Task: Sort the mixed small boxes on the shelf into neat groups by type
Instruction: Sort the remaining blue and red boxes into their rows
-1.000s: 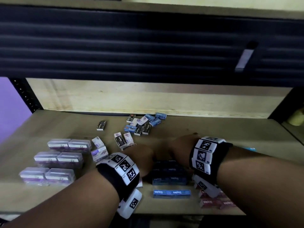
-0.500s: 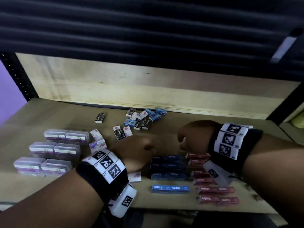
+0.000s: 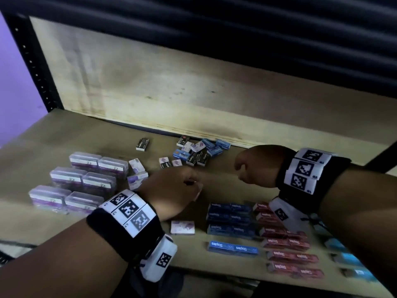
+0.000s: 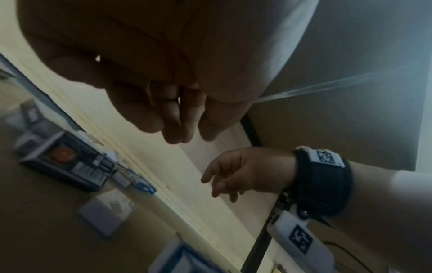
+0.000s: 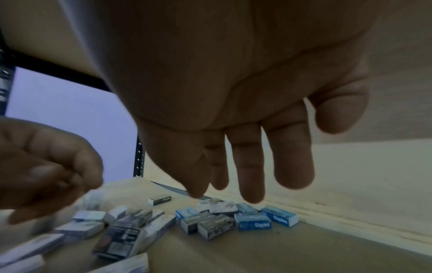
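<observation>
A mixed pile of small boxes (image 3: 197,150) (image 5: 224,218), blue, black and white-purple, lies by the shelf's back wall. My left hand (image 3: 178,190) (image 4: 180,129) hovers in front of it with loosely curled fingers and holds nothing. My right hand (image 3: 251,166) (image 5: 233,184) hangs to the right of the pile, fingers relaxed and pointing down, empty. Sorted groups lie nearer: clear plastic cases (image 3: 86,179) at left, dark blue staples boxes (image 3: 229,218) in the middle, red staples boxes (image 3: 285,241) to their right. One black box (image 3: 142,144) lies alone at the back.
A white-purple box (image 3: 182,227) lies alone under my left wrist. Light blue boxes (image 3: 345,257) sit at the shelf's right front. Other white-purple boxes (image 3: 137,173) lie beside the clear cases. A wooden back wall (image 3: 150,82) and a black upright (image 3: 34,61) bound the shelf.
Both hands have lifted off the dark blue staples boxes. The right hand moved right and toward the back; the left hand shifted slightly left and forward.
</observation>
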Available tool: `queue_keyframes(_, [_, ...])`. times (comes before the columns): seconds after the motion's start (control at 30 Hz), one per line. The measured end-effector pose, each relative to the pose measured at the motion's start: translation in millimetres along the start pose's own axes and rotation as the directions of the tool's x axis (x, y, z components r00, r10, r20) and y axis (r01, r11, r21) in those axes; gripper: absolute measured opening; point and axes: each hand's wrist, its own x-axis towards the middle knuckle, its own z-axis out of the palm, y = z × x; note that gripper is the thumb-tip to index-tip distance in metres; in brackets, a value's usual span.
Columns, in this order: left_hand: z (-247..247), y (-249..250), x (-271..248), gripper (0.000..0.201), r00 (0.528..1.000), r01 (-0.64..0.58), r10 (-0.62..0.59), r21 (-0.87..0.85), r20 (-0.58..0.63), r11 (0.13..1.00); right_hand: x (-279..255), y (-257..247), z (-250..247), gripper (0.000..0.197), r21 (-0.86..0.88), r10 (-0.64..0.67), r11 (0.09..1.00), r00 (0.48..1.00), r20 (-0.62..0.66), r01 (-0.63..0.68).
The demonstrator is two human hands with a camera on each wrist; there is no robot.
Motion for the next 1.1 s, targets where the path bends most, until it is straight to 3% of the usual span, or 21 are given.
queue_keyframes(0.2, [-3.2,-20.0,-0.5,0.021,0.996,0.048,-0.053,-0.058,-0.075,0.997,39.0,-8.5,1.0,0.046,0.052,0.02,0.998,0.999,-0.035,-0.018])
queue_keyframes(0.57, [-15.3,-40.0,-1.8,0.002,0.992,0.103,-0.115,-0.182,-0.057,0.978,105.0,-19.9,13.2,0.053,0.016,0.064,0.998,0.996,-0.057,-0.063])
queue_keyframes(0.7, [-14.8,-46.0,-1.4,0.022,0.99,0.101,-0.119,-0.214,-0.074,0.972,120.5,-19.0,21.0,0.06,0.031,0.101,0.995,0.991,-0.089,-0.099])
queue_keyframes(1.1, [-12.3,-56.7,0.7,0.032,0.989,0.105,-0.131,-0.287,-0.074,0.952,148.4,-10.4,38.4,0.05,0.011,0.051,0.999,0.987,-0.153,-0.05])
